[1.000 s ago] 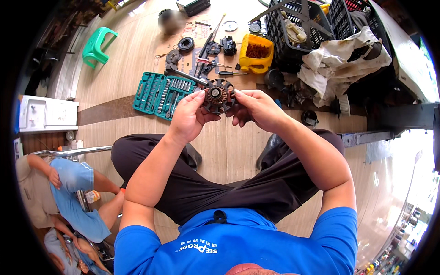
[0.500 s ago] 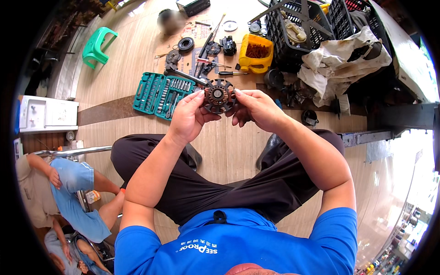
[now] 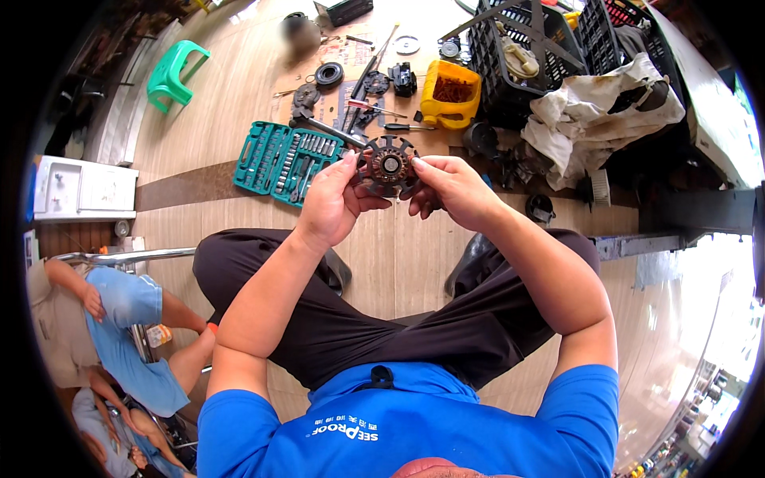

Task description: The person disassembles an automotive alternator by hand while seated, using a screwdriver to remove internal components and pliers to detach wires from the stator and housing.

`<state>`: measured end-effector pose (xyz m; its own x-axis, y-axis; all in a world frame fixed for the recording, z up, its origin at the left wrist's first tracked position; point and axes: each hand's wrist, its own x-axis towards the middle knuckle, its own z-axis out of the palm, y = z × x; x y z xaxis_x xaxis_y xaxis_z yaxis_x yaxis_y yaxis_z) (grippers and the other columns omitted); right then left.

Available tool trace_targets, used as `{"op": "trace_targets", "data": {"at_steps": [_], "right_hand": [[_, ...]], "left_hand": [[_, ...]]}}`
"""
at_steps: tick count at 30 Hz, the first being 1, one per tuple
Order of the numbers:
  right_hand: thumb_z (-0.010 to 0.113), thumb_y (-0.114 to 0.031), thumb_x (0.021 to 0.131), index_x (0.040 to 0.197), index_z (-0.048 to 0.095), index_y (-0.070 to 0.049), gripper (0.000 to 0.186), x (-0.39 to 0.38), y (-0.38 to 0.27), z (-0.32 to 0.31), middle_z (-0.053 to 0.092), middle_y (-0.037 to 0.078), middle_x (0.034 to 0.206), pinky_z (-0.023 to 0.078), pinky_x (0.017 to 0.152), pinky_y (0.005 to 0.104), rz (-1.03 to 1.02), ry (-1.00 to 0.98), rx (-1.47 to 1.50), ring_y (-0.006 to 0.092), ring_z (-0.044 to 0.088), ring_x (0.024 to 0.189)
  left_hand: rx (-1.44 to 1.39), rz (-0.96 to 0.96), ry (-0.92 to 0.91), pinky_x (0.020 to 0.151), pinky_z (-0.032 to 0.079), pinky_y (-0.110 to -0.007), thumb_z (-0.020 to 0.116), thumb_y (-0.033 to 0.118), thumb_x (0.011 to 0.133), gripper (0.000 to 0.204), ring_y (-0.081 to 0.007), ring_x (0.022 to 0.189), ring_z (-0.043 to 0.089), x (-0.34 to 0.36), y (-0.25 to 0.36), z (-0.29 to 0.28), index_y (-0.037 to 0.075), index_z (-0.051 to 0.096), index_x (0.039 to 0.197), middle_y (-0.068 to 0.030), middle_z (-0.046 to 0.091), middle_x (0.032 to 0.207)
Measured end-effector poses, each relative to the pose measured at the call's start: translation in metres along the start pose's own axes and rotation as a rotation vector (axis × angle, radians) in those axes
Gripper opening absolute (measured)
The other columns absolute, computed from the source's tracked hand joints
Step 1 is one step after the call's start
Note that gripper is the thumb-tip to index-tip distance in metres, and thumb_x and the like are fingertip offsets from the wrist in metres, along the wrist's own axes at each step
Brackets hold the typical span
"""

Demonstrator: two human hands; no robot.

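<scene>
I hold a dark, round, toothed metal part with a copper-coloured ring and a hub at its centre (image 3: 390, 165), raised in front of me between both hands. My left hand (image 3: 335, 199) grips its left edge, thumb upward and fingers curled beneath. My right hand (image 3: 450, 190) grips its right edge with the thumb on the rim and fingers bent underneath. Behind the part, on the floor, lie an open teal socket set (image 3: 263, 155), a long metal tool (image 3: 325, 127), a black-handled screwdriver (image 3: 396, 127) and several dark disc-shaped parts (image 3: 328, 74) on cardboard (image 3: 291, 95).
A yellow cut-open container (image 3: 442, 111), black crates (image 3: 498, 72) and a stained cloth (image 3: 586, 111) stand at the back right. A green stool (image 3: 167, 80) and white box (image 3: 88, 190) are left. A steel beam (image 3: 693, 211) is right. Other people (image 3: 127, 334) sit at lower left.
The held part and both hands have moved slightly right, and the part's face shows a little differently. The view has shifted slightly. Both hands keep their grip.
</scene>
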<state>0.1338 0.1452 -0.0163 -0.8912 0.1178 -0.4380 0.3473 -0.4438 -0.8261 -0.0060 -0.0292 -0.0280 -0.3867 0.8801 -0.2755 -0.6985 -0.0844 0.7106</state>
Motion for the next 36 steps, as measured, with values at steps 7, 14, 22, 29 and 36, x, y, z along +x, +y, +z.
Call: {"op": "trace_targets", "data": {"at_steps": [7, 14, 22, 29, 36], "right_hand": [[0.044, -0.039, 0.104, 0.104, 0.06, -0.003, 0.04, 0.0023, 0.0042, -0.0025, 0.064, 0.007, 0.083, 0.052, 0.058, 0.0277, -0.015, 0.004, 0.105, 0.0141, 0.064, 0.065], [0.042, -0.041, 0.104, 0.104, 0.06, -0.003, 0.042, 0.0047, 0.0065, -0.005, 0.063, 0.007, 0.079, 0.053, 0.057, 0.0283, 0.0, 0.0, 0.152, 0.0151, 0.064, 0.063], [0.041, -0.041, 0.104, 0.105, 0.06, -0.003, 0.043, 0.0046, 0.0066, -0.0048, 0.063, 0.008, 0.08, 0.052, 0.057, 0.0286, 0.006, -0.016, 0.164, 0.0162, 0.064, 0.063], [0.041, -0.04, 0.105, 0.107, 0.061, -0.003, 0.042, 0.0028, 0.0053, -0.0034, 0.064, 0.008, 0.081, 0.052, 0.057, 0.0292, 0.019, 0.014, 0.182, 0.0164, 0.063, 0.063], [0.042, -0.038, 0.105, 0.105, 0.061, -0.003, 0.04, 0.0046, 0.0069, -0.0046, 0.063, 0.007, 0.079, 0.052, 0.055, 0.0286, 0.013, 0.011, 0.188, 0.0155, 0.062, 0.06]], "left_hand": [[-0.029, 0.004, -0.041, 0.077, 0.06, -0.04, 0.037, 0.025, 0.106, 0.036, -0.0247, 0.094, 0.069, -0.0018, -0.0003, -0.0016, 0.0, 0.053, 0.126, -0.0143, 0.065, 0.115], [-0.047, -0.005, -0.025, 0.077, 0.061, -0.04, 0.045, 0.023, 0.104, 0.029, -0.0245, 0.092, 0.07, -0.0014, -0.0009, 0.0001, 0.001, 0.055, 0.121, -0.0124, 0.066, 0.112], [-0.074, 0.026, -0.017, 0.077, 0.061, -0.04, 0.052, 0.021, 0.101, 0.025, -0.0242, 0.092, 0.07, -0.0041, -0.0009, 0.0042, 0.004, 0.054, 0.119, -0.0111, 0.066, 0.11], [-0.07, 0.016, -0.024, 0.078, 0.061, -0.041, 0.057, 0.018, 0.099, 0.028, -0.0253, 0.093, 0.07, -0.0022, -0.0046, 0.0016, 0.004, 0.051, 0.122, -0.0123, 0.066, 0.111], [-0.06, 0.008, -0.091, 0.081, 0.06, -0.04, 0.058, 0.017, 0.098, 0.034, -0.0256, 0.096, 0.069, -0.0026, -0.0032, 0.0038, 0.0, 0.051, 0.127, -0.0141, 0.065, 0.115]]}}
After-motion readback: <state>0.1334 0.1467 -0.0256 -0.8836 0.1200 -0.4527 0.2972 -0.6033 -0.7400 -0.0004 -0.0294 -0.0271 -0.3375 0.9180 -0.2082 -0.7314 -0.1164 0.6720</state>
